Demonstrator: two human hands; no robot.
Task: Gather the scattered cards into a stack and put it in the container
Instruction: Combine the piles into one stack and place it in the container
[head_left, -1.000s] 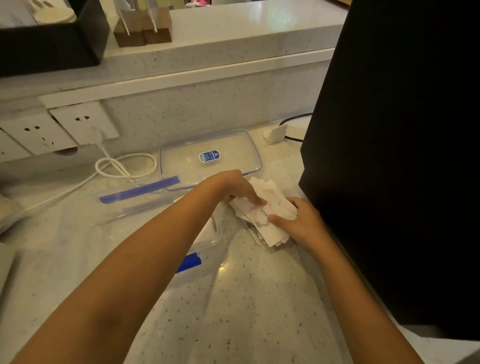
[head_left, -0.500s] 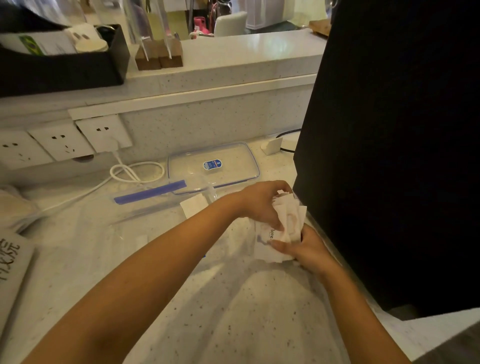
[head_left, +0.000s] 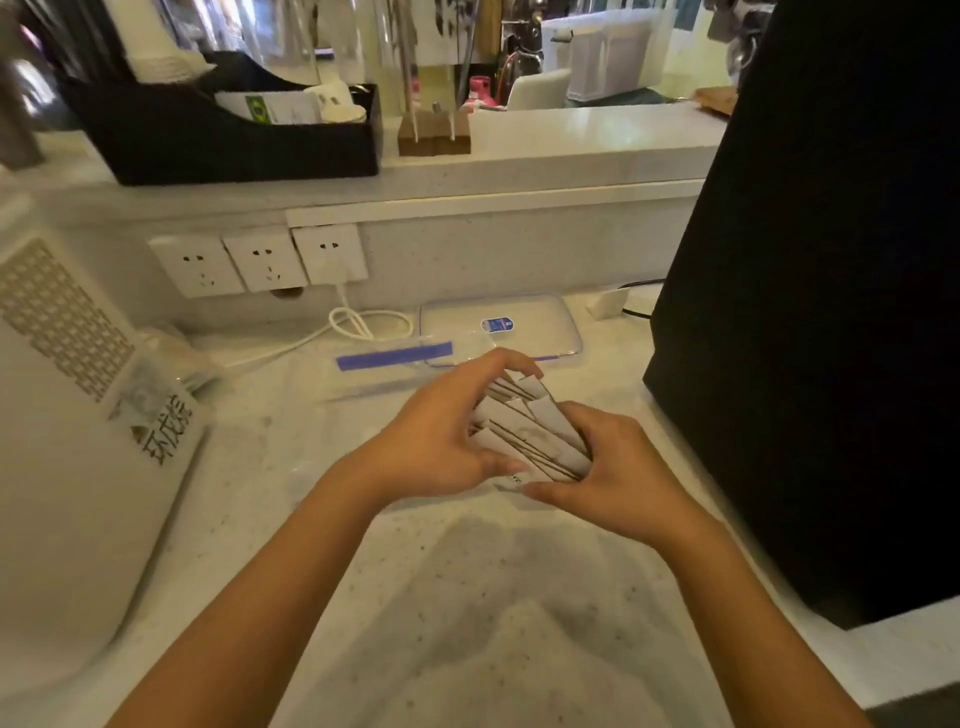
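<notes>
Squaring up the cards (head_left: 530, 431): fingers (head_left: 511, 364) of the left hand (head_left: 441, 441) curl over the far and left edges of the bundle, right hand (head_left: 608, 467) closed on its near right side with the thumb under the front edge, so both hands grip the same bundle, held just above the tabletop (head_left: 467, 597). Bundle is ragged, cards fanned and skewed with corners poking out at the top, not a neat stack yet. Step looks like the gathering stage, nearly done; no loose cards visible on the tabletop. Clear container (head_left: 363, 379) with a blue clip sits just behind the left hand, its lid (head_left: 524, 325) lying flat beyond it, near the wall sockets (head_left: 260, 260). Next move probably needs tapping the edges flush, then carrying the stack forward-left and lowering it into the open container without the cards splaying
</notes>
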